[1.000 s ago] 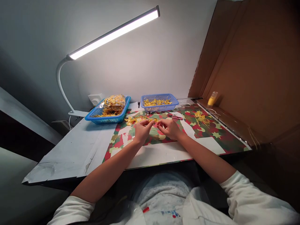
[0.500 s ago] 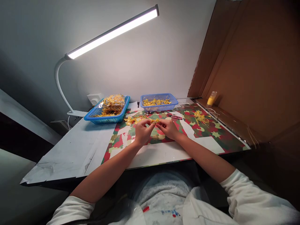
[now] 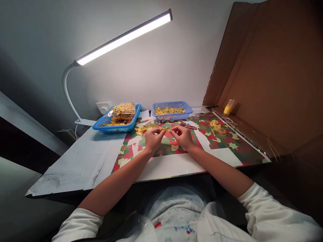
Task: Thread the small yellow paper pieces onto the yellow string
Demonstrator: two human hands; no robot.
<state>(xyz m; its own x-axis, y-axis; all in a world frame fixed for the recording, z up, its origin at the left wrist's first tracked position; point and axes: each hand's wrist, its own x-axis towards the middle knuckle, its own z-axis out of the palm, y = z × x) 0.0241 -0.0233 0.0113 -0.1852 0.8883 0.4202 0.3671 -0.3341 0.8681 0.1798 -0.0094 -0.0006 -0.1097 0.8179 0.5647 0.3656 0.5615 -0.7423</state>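
Observation:
My left hand (image 3: pixel 152 139) is closed in a pinch over the patterned mat, holding a small yellow ribbon-like piece (image 3: pixel 164 128) that shows just past the fingertips. Opposite it, my right hand (image 3: pixel 183 137) is pinched too, a small gap away from the left fingertips. Whatever sits between the right fingers is too small to make out. Left of my hands lies a bunch of yellow pieces with thin stems (image 3: pixel 140 129). Pink-and-black snips (image 3: pixel 189 126) rest just behind my right hand.
A blue basket (image 3: pixel 96 128) holds golden pieces and a clear bag. Behind my hands stands a lilac basket (image 3: pixel 171 117) with yellow pieces. More stringy yellow pieces (image 3: pixel 217 127) lie at right, near a yellow-filled bottle (image 3: pixel 228 107). A lit lamp (image 3: pixel 123 38) hangs above; cardboard (image 3: pixel 272 77) walls the right.
My hands have drawn slightly apart at the fingertips, and the yellow piece stays with the left hand. The whole view has shifted a little.

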